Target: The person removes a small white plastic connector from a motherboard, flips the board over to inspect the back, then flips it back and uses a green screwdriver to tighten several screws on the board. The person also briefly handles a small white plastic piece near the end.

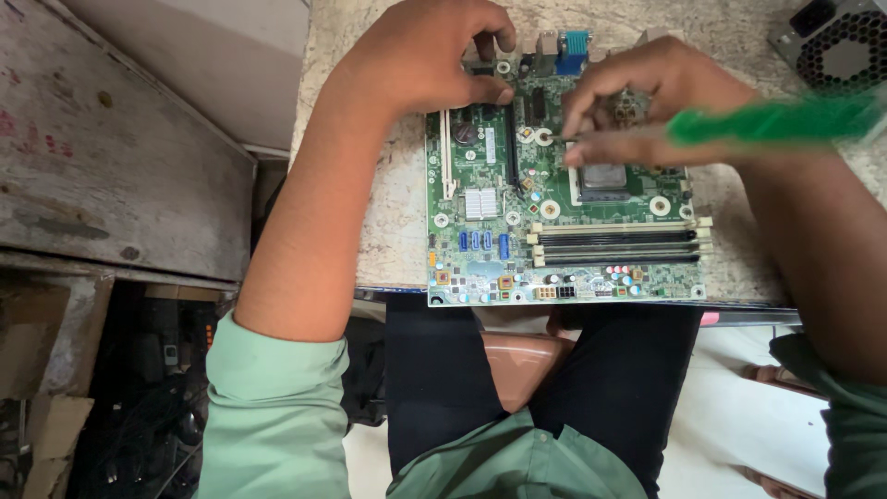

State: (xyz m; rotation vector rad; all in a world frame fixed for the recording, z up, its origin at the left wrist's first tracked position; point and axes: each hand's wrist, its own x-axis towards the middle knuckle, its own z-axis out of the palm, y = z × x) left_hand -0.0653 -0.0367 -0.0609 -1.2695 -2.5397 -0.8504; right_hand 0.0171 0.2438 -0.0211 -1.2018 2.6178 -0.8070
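A green computer motherboard (517, 249) lies flat at the near edge of a stone-topped table (388, 212). My left hand (425, 60) rests on the board's far left part, fingers curled down on it near the rear ports. My right hand (647, 102) holds a screwdriver with a translucent green handle (776, 120); the thin metal tip touches the board beside the processor socket (605, 180), near a round mounting hole. Memory slots (614, 245) run across the near right of the board.
A grey power supply with a fan grille (836, 42) sits at the table's far right. A worn wooden panel (111, 157) stands to the left. Cables and clutter (148, 407) lie on the floor at lower left. My legs are under the table edge.
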